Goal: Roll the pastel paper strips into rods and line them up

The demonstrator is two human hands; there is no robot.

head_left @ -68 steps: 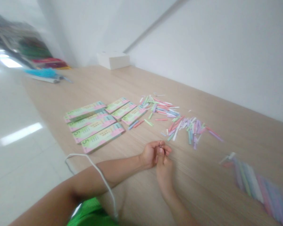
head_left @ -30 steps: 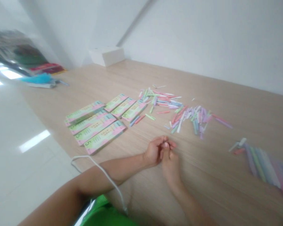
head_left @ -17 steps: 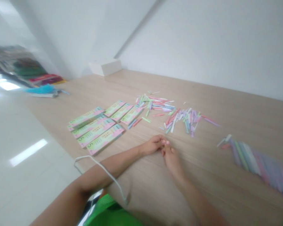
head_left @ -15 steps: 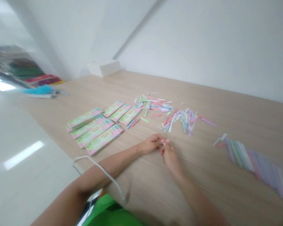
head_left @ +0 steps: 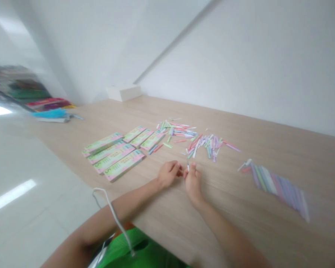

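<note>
The right hand [head_left: 192, 182] pinches an upright paper strip [head_left: 188, 164]; the curled, empty-looking left hand [head_left: 169, 174] rests just beside it on the wooden table [head_left: 296, 156].

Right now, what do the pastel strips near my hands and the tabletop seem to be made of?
The pastel strips look like thin matte paper: narrow, flat, without shine. The tabletop looks like wood-grain laminate, with even straight grain and a soft sheen, though veneer is possible.
</note>
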